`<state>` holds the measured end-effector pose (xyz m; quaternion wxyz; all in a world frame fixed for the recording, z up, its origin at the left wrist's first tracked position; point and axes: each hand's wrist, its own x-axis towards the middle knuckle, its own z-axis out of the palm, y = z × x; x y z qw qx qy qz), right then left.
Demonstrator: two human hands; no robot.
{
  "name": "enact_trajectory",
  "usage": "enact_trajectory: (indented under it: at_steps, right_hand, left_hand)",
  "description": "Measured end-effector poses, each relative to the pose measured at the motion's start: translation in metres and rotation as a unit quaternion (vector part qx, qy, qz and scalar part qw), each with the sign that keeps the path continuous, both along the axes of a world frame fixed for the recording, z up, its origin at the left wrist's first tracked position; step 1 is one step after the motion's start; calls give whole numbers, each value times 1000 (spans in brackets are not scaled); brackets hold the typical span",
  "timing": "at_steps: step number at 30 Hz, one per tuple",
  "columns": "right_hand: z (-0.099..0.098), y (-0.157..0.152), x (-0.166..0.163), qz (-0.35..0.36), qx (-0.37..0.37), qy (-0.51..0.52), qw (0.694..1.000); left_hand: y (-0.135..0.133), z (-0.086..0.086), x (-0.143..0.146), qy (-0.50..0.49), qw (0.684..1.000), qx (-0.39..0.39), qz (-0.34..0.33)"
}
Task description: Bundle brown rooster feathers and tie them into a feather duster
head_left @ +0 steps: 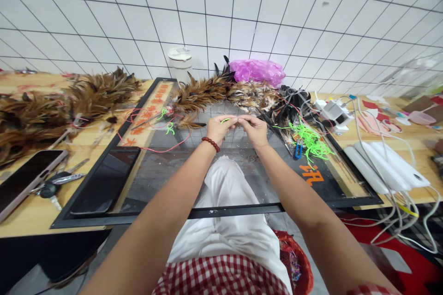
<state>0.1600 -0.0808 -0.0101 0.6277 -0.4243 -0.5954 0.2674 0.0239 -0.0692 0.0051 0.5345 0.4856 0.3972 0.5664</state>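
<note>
My left hand (218, 130) and my right hand (255, 129) meet over a glass table top (166, 170), fingers pinched together. Between them they hold a small bunch of brown feathers (236, 122) with a bright green tie (225, 120) at the left fingertips. A red bead bracelet (211, 144) circles my left wrist. Just beyond the hands lies a long row of brown and black feathers (207, 92). A pile of green ties (309, 140) sits to the right of my right hand.
A big heap of brown feathers (51, 110) covers the left of the table. Two phones (104, 179) (27, 177) and keys (55, 186) lie at front left. A white cup (180, 62), pink bag (258, 71), power strip (334, 110) and white cables (387, 166) stand behind and right.
</note>
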Motion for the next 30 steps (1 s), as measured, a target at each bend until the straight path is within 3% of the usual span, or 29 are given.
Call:
enact_trajectory:
  at_steps: [3, 7, 11, 16, 21, 25, 30]
  right_hand:
    - [-1, 1, -1, -5, 5, -13, 1000]
    - [0, 1, 0, 16, 36, -21, 999]
    - [-3, 4, 3, 38, 48, -53, 997]
    - [-8, 8, 6, 77, -19, -178, 981]
    - [-10, 9, 5, 140, -28, -206, 968]
    - [-11, 10, 5, 108, -41, -186, 976]
    - [-11, 11, 6, 14, -69, -184, 980]
  left_hand:
    - [0, -2, 2, -71, 996, -48, -30]
    - [1, 0, 0, -81, 996, -15, -37]
    - [6, -2, -9, 5, 999, 41, -28]
    - [11, -4, -18, 211, 974, 82, -11]
    - [10, -3, -16, 158, 987, -4, -10]
    - [9, 0, -13, 112, 992, -38, -34]
    - [11, -2, -13, 184, 981, -49, -36]
